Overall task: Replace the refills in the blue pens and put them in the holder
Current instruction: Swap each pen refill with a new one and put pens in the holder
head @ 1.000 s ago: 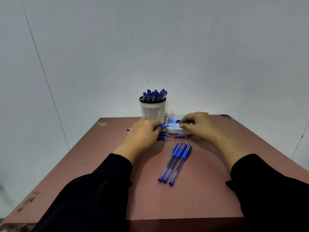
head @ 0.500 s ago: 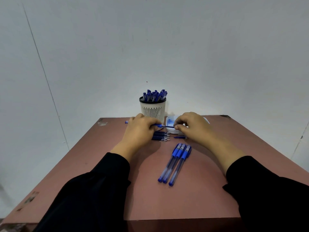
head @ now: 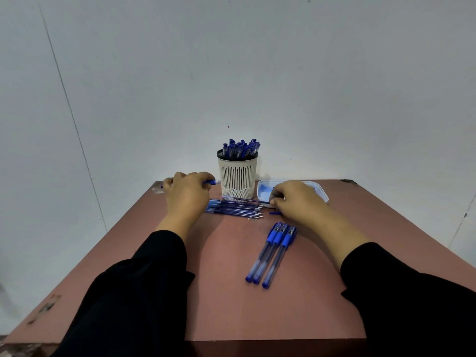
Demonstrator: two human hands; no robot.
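Observation:
My left hand (head: 186, 194) grips a blue pen barrel (head: 210, 182), whose grip end sticks out toward the white slotted holder (head: 237, 176). The holder stands at the back of the table, full of several blue pens (head: 241, 147). My right hand (head: 293, 200) pinches the end of a thin refill (head: 244, 199) that stretches left, apart from the barrel. A pile of several refills (head: 234, 210) lies between my hands. Three capped blue pens (head: 273, 253) lie side by side in front of my right hand.
A shallow white tray (head: 320, 193) with blue bits sits behind my right hand. A small blue piece (head: 275, 213) lies near my right thumb. The brown table (head: 226, 305) ends close to a white wall behind the holder.
My hands have drawn apart: the left moved left and back with the barrel, while the right now holds the refill, pulled out of the pen.

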